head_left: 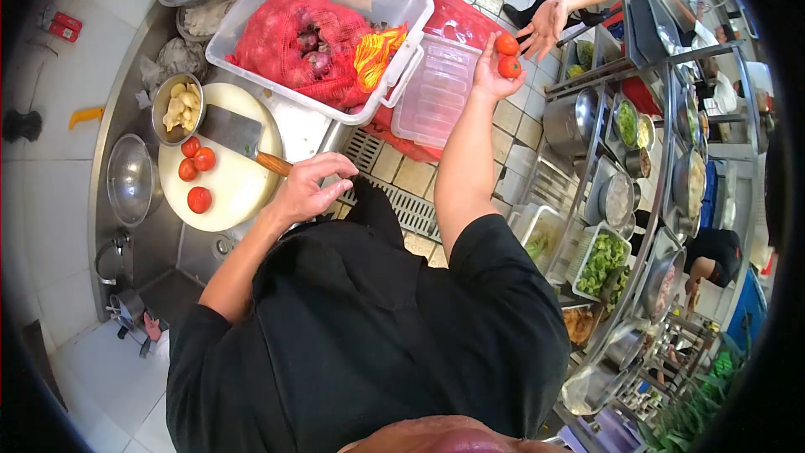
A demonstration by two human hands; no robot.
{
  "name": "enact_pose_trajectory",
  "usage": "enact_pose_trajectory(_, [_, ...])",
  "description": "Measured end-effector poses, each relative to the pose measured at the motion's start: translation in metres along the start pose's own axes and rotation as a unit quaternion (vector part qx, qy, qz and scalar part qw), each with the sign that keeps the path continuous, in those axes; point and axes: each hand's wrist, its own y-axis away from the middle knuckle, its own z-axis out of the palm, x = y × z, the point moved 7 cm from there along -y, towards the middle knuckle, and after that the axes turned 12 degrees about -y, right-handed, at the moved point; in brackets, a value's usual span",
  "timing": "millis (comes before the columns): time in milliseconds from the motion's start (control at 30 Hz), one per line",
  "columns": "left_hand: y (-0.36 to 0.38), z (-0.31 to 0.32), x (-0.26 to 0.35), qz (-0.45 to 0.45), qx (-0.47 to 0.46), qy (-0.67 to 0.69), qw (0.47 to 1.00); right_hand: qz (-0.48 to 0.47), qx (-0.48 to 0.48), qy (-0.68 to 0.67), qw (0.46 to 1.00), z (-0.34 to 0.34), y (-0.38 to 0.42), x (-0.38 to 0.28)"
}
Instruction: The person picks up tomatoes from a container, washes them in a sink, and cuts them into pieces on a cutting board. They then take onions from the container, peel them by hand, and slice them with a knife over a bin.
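Observation:
My right hand (496,77) is stretched out at the upper right, palm up, with two tomatoes (507,54) resting in it. Just beyond, another person's open hand (547,27) reaches toward the tomatoes. My left hand (314,189) hovers beside the wooden handle of a cleaver (235,132), its fingers loosely bent and apart, nothing in them. The cleaver lies flat on a round white cutting board (239,201). Several more tomatoes (204,159) lie on that board, near a metal bowl of peeled pale pieces (178,109).
A clear plastic bin (394,13) holds a red mesh bag of onions (293,50). Beside it is a translucent lid or tray (440,88) over red plastic. An empty metal bowl (132,180) sits by the sink at left. Metal shelves (599,159) with vegetable containers stand at right.

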Motion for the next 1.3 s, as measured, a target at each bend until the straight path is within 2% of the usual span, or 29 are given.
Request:
enact_pose_trajectory(133, [-0.003,-0.002,-0.008,-0.017,0.01,0.042,0.999,0.025,0.058,0.056,0.996,0.004,0.04,-0.005])
enact_pose_trajectory(233, [-0.02,-0.015,0.015,0.022,0.075,0.032,0.996,0.193,0.106,0.067,0.973,0.055,0.129,0.063])
enact_pose_trajectory(267, [-0.026,-0.019,0.025,0.051,0.103,0.041,0.993,0.217,0.121,0.101,0.963,0.063,0.157,0.085])
enact_pose_trajectory(367, [-0.023,-0.035,0.051,0.107,0.158,0.021,0.981,0.307,0.131,0.193,0.923,0.059,0.243,0.142])
enact_pose_trajectory(433, [-0.005,-0.045,0.045,0.081,0.199,-0.037,0.976,0.405,0.138,0.219,0.877,0.052,0.302,0.194])
enact_pose_trajectory(500, [0.022,-0.059,0.029,0.047,0.257,-0.063,0.963,0.409,0.152,0.372,0.819,0.025,0.335,0.217])
enact_pose_trajectory(600, [0.082,-0.078,-0.009,-0.024,0.374,-0.038,0.926,0.49,0.132,0.367,0.78,0.0,0.381,0.271])
enact_pose_trajectory(667, [0.119,-0.098,-0.014,-0.018,0.429,-0.1,0.898,0.547,0.147,0.334,0.754,-0.008,0.417,0.305])
enact_pose_trajectory(733, [0.156,-0.122,-0.014,-0.002,0.489,-0.173,0.855,0.561,0.133,0.338,0.743,-0.019,0.448,0.333])
enact_pose_trajectory(767, [0.171,-0.13,-0.019,-0.023,0.515,-0.199,0.833,0.569,0.124,0.34,0.739,-0.024,0.463,0.349])
enact_pose_trajectory(867, [0.218,-0.146,-0.026,-0.094,0.583,-0.263,0.763,0.619,0.11,0.321,0.708,-0.039,0.509,0.389])
enact_pose_trajectory(967, [0.258,-0.166,-0.028,-0.129,0.603,-0.253,0.746,0.689,0.075,0.296,0.657,-0.049,0.547,0.42])
enact_pose_trajectory(1000, [0.272,-0.168,-0.034,-0.158,0.602,-0.191,0.759,0.713,0.066,0.286,0.637,-0.052,0.56,0.427])
enact_pose_trajectory(1100, [0.328,-0.175,-0.015,-0.195,0.571,-0.141,0.784,0.795,0.227,0.132,0.546,-0.058,0.611,0.436])
enact_pose_trajectory(1167, [0.385,-0.16,-0.017,-0.313,0.475,-0.09,0.818,0.804,0.303,0.085,0.505,-0.066,0.638,0.437])
enact_pose_trajectory(1233, [0.461,-0.115,-0.024,-0.459,0.299,-0.092,0.831,0.807,0.379,0.019,0.453,-0.068,0.668,0.437])
enact_pose_trajectory(1300, [0.548,-0.035,-0.043,-0.62,0.063,-0.061,0.779,0.8,0.411,0.029,0.436,-0.084,0.689,0.432])
